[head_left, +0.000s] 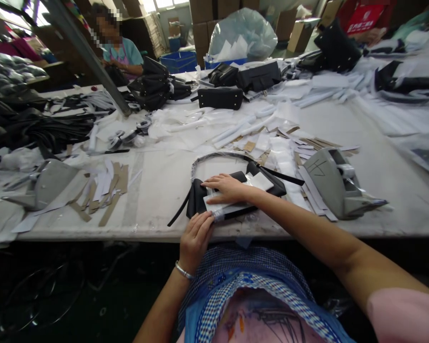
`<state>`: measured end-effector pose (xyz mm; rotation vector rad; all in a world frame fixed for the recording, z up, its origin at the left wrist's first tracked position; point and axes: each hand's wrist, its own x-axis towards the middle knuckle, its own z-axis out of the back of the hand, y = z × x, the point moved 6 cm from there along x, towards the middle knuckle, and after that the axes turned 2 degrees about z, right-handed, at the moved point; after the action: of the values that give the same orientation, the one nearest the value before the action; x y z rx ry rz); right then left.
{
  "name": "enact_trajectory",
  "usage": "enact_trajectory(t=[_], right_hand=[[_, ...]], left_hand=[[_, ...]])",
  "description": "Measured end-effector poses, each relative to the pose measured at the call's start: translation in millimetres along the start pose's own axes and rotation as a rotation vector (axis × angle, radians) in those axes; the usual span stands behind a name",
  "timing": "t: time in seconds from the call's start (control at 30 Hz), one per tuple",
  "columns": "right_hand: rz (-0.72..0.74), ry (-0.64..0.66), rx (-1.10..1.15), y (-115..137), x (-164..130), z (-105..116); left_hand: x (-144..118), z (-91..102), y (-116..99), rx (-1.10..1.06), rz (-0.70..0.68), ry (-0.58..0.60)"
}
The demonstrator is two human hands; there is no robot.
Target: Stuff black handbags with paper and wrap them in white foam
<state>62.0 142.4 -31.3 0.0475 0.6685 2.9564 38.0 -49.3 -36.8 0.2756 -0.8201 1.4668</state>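
Note:
A black handbag (pixel 196 196) lies on the worktable in front of me, its plastic-wrapped handle (pixel 214 155) arching away behind it. White sheet material (pixel 260 181) and clear plastic cover part of its upper face. My right hand (pixel 226 189) rests flat across this covering, fingers spread and pointing left. At the bag's near edge, my left hand (pixel 197 233) has its fingers together, closed over the edge beside a clear plastic-wrapped bit (pixel 218 213). The left thumb is hidden. Loose black strap ends stick out on both sides of the bag.
Grey tape dispensers (pixel 329 183) stand on both sides, near cardboard and paper strips (pixel 109 190). Several black bags (pixel 219 98) and white wrapping lie across the table's far part. A slanted metal post (pixel 89 57) rises at left. Another person (pixel 123 52) works behind it.

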Motion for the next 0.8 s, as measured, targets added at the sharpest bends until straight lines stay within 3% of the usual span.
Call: enact_trajectory(t=[0.37,0.67,0.8], right_hand=[[-0.001,-0.047,0.021,0.1,-2.7,2.7],[0.006,-0.094,0.028,-3.5,-2.8,0.3],[0.006,-0.103,0.026,-4.2,-2.8,0.2]], left_hand=[[0.0,0.7,14.6,0.059,-0.136,0.152],[2.4,2.2,13.7,0.022,-0.211,0.007],[4.2,4.4,11.3,-0.011,-0.208,-0.004]])
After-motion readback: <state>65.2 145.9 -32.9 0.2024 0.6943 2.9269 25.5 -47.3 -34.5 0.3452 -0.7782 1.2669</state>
